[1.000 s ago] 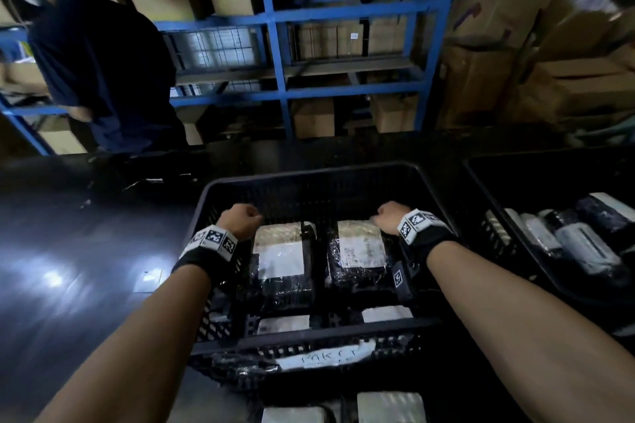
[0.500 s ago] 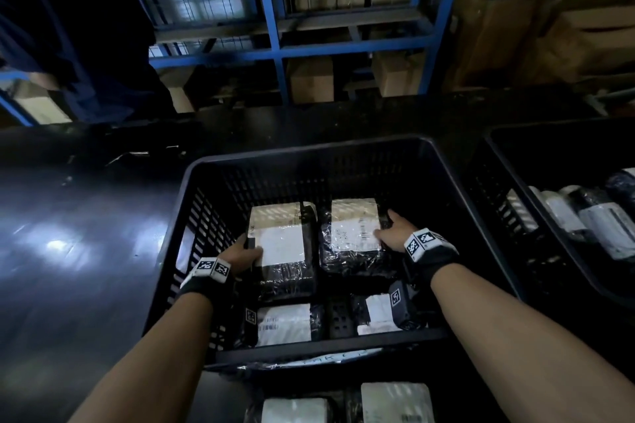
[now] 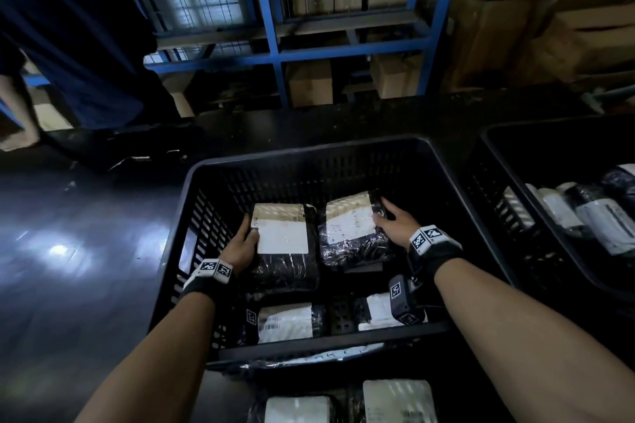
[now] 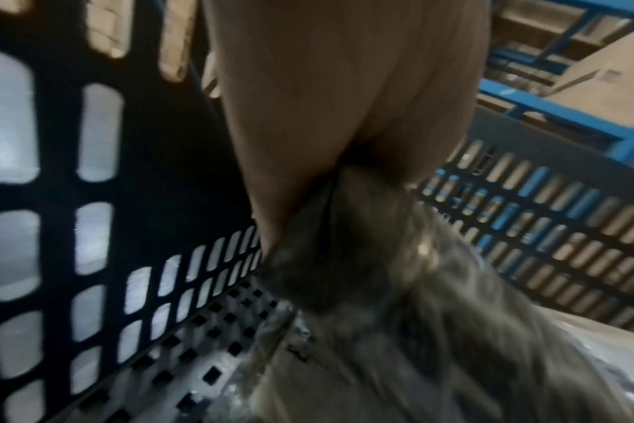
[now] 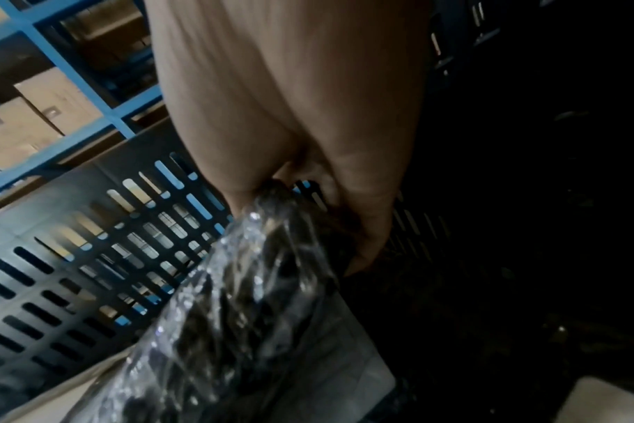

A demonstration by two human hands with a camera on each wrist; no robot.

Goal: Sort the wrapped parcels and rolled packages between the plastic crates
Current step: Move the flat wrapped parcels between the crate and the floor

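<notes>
Inside a black slotted plastic crate (image 3: 457, 178), the left hand (image 3: 240, 245) and right hand (image 3: 395, 221) each clasp a black film-wrapped, white-labelled parcel (image 3: 285, 244) (image 3: 352, 230) by its outer edge; the slick, yielding wrap likely favours side grips

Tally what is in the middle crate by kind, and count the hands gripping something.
Wrapped parcels in the middle crate: 4, namely the left rear parcel, right rear parcel, left front parcel and right front parcel.
Hands gripping a parcel: 2, the left hand and right hand.
Total: 6
</notes>
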